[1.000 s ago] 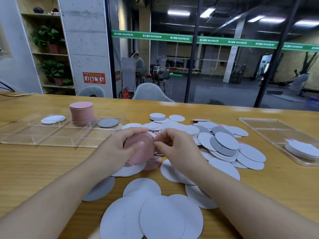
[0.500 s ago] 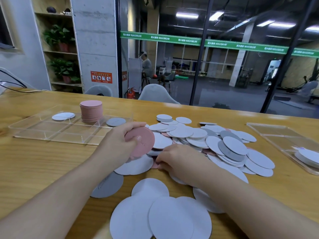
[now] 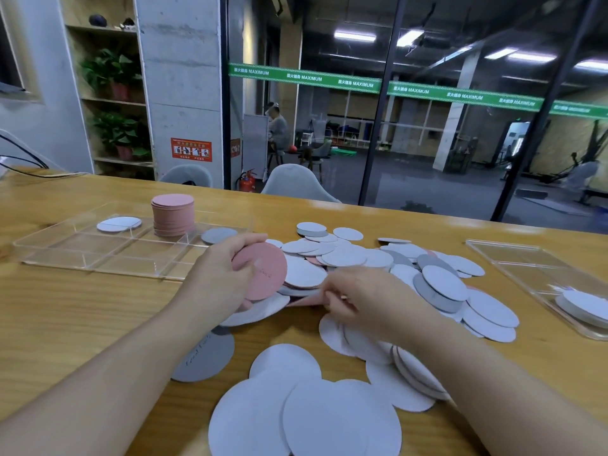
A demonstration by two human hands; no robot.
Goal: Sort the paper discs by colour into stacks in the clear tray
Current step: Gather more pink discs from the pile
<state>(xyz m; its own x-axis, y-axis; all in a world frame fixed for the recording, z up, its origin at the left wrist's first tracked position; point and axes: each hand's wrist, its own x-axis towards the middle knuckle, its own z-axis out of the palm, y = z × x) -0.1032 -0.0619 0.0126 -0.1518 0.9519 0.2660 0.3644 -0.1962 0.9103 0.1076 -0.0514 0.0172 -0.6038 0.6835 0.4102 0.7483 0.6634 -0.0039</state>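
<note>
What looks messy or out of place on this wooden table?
Mostly the loose heap of white, grey and pink paper discs spread unsorted over the table. In the clear plastic tray, the tall pink disc stack is slightly uneven. The white discs there appear to straddle a divider. Nothing looks damaged.

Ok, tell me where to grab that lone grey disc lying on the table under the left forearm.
Take the grey disc by its near-left rim, coming in low from the left. It lies flat on bare wood there, so fingers could likely slide under the edge, while its far rim is tucked under a white disc and the left hand.
</note>
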